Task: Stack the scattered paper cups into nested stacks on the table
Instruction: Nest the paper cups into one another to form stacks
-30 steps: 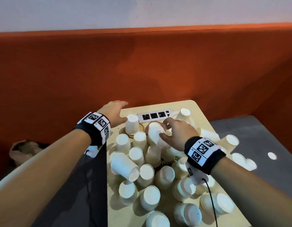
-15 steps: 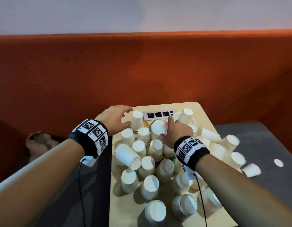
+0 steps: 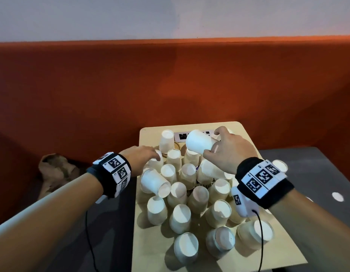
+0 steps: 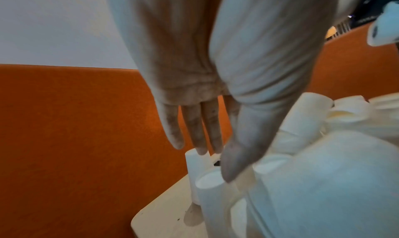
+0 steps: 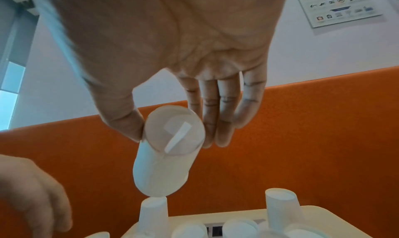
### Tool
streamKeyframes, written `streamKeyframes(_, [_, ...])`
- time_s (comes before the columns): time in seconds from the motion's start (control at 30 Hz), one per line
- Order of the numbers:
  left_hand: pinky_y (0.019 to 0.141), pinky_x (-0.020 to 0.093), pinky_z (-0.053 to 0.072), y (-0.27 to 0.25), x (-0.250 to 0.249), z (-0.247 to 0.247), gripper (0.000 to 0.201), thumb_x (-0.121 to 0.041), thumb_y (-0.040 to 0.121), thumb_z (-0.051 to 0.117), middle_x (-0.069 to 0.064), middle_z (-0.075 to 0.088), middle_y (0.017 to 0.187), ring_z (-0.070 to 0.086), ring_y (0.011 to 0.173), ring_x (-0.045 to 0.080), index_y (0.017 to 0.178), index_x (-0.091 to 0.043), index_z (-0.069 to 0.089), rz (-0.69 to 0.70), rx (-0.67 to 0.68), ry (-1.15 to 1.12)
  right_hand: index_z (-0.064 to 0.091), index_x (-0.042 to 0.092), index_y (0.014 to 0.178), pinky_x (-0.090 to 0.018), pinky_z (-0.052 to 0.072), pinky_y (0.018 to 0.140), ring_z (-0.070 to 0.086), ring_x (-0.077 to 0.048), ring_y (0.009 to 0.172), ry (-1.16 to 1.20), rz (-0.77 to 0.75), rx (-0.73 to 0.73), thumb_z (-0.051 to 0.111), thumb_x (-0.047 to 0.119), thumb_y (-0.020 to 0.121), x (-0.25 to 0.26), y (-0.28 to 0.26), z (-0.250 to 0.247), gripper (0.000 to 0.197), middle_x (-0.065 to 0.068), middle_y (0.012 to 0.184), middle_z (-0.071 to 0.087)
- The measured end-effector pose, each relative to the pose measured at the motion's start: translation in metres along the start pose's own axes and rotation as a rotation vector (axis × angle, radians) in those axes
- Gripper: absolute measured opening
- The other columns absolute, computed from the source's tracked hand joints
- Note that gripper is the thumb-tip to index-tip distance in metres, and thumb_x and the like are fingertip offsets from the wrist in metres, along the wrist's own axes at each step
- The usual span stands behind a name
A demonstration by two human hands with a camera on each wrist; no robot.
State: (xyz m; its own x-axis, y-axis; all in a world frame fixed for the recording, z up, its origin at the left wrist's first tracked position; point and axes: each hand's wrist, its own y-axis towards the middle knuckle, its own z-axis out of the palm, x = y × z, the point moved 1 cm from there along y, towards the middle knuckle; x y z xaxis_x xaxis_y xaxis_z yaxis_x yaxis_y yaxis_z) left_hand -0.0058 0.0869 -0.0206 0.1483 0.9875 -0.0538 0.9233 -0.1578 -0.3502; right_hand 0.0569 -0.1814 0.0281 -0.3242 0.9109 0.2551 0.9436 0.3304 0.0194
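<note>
Many white paper cups (image 3: 180, 214) stand upside down or lie tipped in a crowded pile on the small wooden table (image 3: 150, 256). My right hand (image 3: 213, 142) pinches one white cup (image 3: 198, 142) by its base end, lifted and tilted above the back of the pile. The right wrist view shows thumb and fingers on that cup (image 5: 166, 158) just over another upturned cup (image 5: 153, 214). My left hand (image 3: 150, 156) reaches with straight fingers onto an upturned cup (image 3: 156, 163) at the pile's left edge. In the left wrist view the thumb tip touches this cup's (image 4: 211, 190) bottom.
A socket strip (image 3: 182, 136) is set in the table's far edge, beside a lone upturned cup (image 3: 166, 142). An orange partition (image 3: 170, 85) backs the table. A grey surface (image 3: 317, 169) lies to the right, and a brown bag (image 3: 52, 171) sits low on the left.
My right hand has lifted a cup out of the pile and raised it toward the back. My left hand has come in from the far cup onto a cup at the pile's left edge.
</note>
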Motion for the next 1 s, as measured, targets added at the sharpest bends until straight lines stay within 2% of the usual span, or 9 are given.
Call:
streamKeyframes(0.1, [0.113,0.040,0.031,-0.007,-0.003,0.006,0.062,-0.009,0.085,0.064,0.000,0.037,0.152,0.033,0.142,0.022,0.140,-0.031,0.047,0.039,0.118,0.135,0.039,0.025,0.131,-0.034,0.049,0.075,0.061,-0.027,0.092,-0.012,-0.009,0.038,0.063,0.054,0.081,0.000,-0.005,0.006,0.063,-0.003,0.110,0.065])
streamKeyframes(0.17, [0.115,0.042,0.026,-0.007,-0.004,0.013,0.065,-0.020,0.084,0.070,0.003,0.029,0.156,0.023,0.146,0.024,0.142,-0.033,0.045,0.052,0.130,0.162,0.039,0.025,0.133,-0.033,0.047,0.074,0.062,-0.027,0.097,-0.016,-0.015,0.067,0.063,0.053,0.081,0.001,-0.007,0.011,0.064,-0.004,0.113,0.065])
streamKeyframes(0.23, [0.115,0.044,0.027,-0.005,-0.005,0.021,0.072,-0.034,0.079,0.077,0.004,0.028,0.156,0.021,0.146,0.025,0.142,-0.035,0.043,0.061,0.111,0.162,0.040,0.024,0.133,-0.032,0.044,0.073,0.062,-0.028,0.098,-0.004,-0.022,0.083,0.063,0.052,0.082,0.004,-0.010,0.014,0.063,-0.004,0.113,0.065])
streamKeyframes(0.43, [0.120,0.039,0.011,-0.002,-0.005,0.046,0.075,-0.041,0.083,0.071,0.004,0.012,0.162,0.006,0.151,0.023,0.147,-0.035,0.034,0.068,0.045,0.241,0.041,0.027,0.128,-0.035,0.053,0.076,0.055,-0.024,0.083,0.050,-0.008,0.091,0.063,0.053,0.079,0.007,-0.015,0.019,0.059,0.001,0.101,0.063])
streamKeyframes(0.53, [0.121,0.040,0.006,0.000,-0.002,0.050,0.072,-0.042,0.084,0.071,0.003,0.010,0.163,0.003,0.151,0.023,0.146,-0.035,0.036,0.076,0.045,0.286,0.041,0.028,0.127,-0.034,0.053,0.074,0.055,-0.023,0.082,0.059,-0.007,0.083,0.063,0.054,0.078,0.006,-0.017,0.019,0.059,0.004,0.093,0.058])
streamKeyframes(0.63, [0.121,0.039,0.005,0.000,0.001,0.046,0.069,-0.044,0.082,0.072,0.000,0.016,0.162,0.007,0.150,0.021,0.143,-0.035,0.041,0.086,0.019,0.236,0.041,0.029,0.125,-0.033,0.051,0.072,0.058,-0.023,0.083,0.072,-0.012,0.084,0.063,0.054,0.076,0.005,-0.020,0.017,0.059,0.004,0.094,0.061])
streamKeyframes(0.73, [0.120,0.038,0.010,-0.004,0.003,0.038,0.068,-0.044,0.078,0.075,-0.002,0.025,0.158,0.014,0.149,0.020,0.139,-0.033,0.046,0.088,-0.035,0.120,0.041,0.030,0.127,-0.033,0.049,0.072,0.060,-0.023,0.086,0.099,-0.009,0.081,0.064,0.054,0.076,0.002,-0.020,0.013,0.061,0.003,0.100,0.063])
streamKeyframes(0.93, [0.110,0.028,0.031,-0.024,0.002,0.013,0.065,-0.044,0.070,0.079,-0.002,0.039,0.150,0.040,0.136,0.017,0.127,-0.024,0.052,0.060,-0.244,-0.197,0.042,0.031,0.119,-0.037,0.052,0.080,0.062,-0.022,0.090,0.253,-0.007,0.035,0.071,0.048,0.076,-0.005,-0.017,-0.004,0.054,0.003,0.104,0.065])
streamKeyframes(1.0, [0.103,0.028,0.039,-0.029,0.001,0.005,0.064,-0.045,0.069,0.079,-0.005,0.047,0.143,0.050,0.126,0.017,0.123,-0.027,0.050,0.023,-0.300,-0.286,0.046,0.028,0.115,-0.033,0.053,0.078,0.064,-0.017,0.092,0.384,-0.033,-0.010,0.077,0.039,0.076,-0.010,-0.017,-0.013,0.051,0.005,0.106,0.063])
